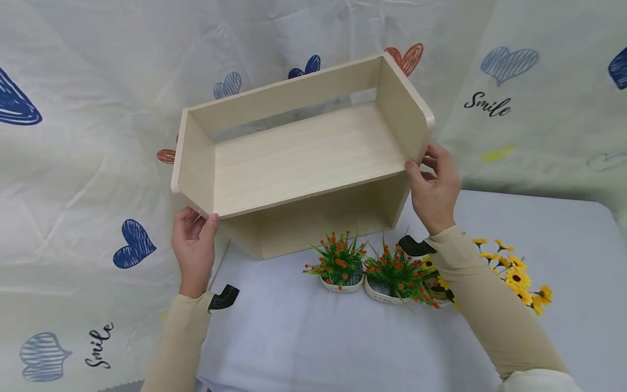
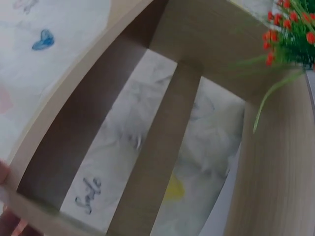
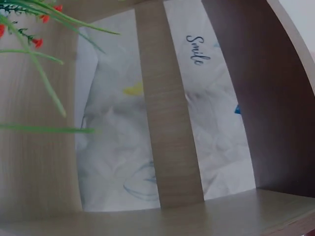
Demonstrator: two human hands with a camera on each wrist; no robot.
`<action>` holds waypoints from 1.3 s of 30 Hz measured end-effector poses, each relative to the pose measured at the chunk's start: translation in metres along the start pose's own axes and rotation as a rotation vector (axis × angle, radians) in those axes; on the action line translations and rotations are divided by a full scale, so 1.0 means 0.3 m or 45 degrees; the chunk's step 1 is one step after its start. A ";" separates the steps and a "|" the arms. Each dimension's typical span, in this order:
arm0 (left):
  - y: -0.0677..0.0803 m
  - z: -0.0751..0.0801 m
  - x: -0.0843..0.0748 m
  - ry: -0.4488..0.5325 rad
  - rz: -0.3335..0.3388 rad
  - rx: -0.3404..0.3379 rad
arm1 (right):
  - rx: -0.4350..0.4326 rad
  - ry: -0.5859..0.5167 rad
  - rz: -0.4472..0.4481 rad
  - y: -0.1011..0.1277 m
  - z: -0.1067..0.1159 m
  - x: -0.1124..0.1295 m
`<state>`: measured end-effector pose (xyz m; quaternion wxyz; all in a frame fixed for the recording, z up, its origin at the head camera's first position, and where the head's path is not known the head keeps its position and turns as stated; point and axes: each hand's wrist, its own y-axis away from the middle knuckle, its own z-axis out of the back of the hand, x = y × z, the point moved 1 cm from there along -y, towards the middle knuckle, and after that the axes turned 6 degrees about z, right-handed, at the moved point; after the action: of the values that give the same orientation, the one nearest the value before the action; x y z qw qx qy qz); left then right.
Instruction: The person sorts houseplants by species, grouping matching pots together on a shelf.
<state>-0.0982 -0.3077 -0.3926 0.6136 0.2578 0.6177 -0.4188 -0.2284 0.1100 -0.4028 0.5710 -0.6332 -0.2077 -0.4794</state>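
A pale wooden two-tier shelf [image 1: 303,158] stands slanted at the back of the table, its open front facing me. My left hand [image 1: 192,247] grips its left side panel at the middle board's corner, thumb on the front edge. On the opposite side my right hand [image 1: 436,190] pinches the right side panel, thumb in front and fingers behind. The left wrist view looks into the lower tier past a back slat [image 2: 152,147]. From the right wrist, the same slat [image 3: 170,113] shows with gaps on both sides.
Two white pots of red-flowered plants [image 1: 340,261] stand just in front of the shelf. Yellow artificial flowers [image 1: 519,277] are partly behind my right forearm. A white-clothed table [image 1: 303,337] lies below, with a heart-printed curtain [image 1: 73,190] behind and at the left.
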 end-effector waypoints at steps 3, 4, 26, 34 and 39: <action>-0.001 -0.062 -0.001 0.016 -0.011 -0.021 | -0.069 0.021 0.003 0.004 0.045 -0.011; 0.000 -0.079 -0.001 0.026 -0.020 -0.019 | -0.088 0.032 -0.002 0.006 0.062 -0.014; -0.087 -0.390 0.016 0.051 -0.167 0.424 | -0.285 0.242 0.091 0.075 0.424 -0.019; -0.091 -0.468 -0.003 0.133 -0.184 0.503 | -0.407 0.224 0.020 0.093 0.484 -0.011; -0.096 -0.518 -0.018 0.130 -0.191 0.548 | -0.465 0.154 0.036 0.104 0.523 -0.011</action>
<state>-0.2058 -0.1919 -0.3976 0.4796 0.3569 0.5620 -0.5716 -0.1465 0.2474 -0.4045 0.4647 -0.6992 -0.0736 -0.5383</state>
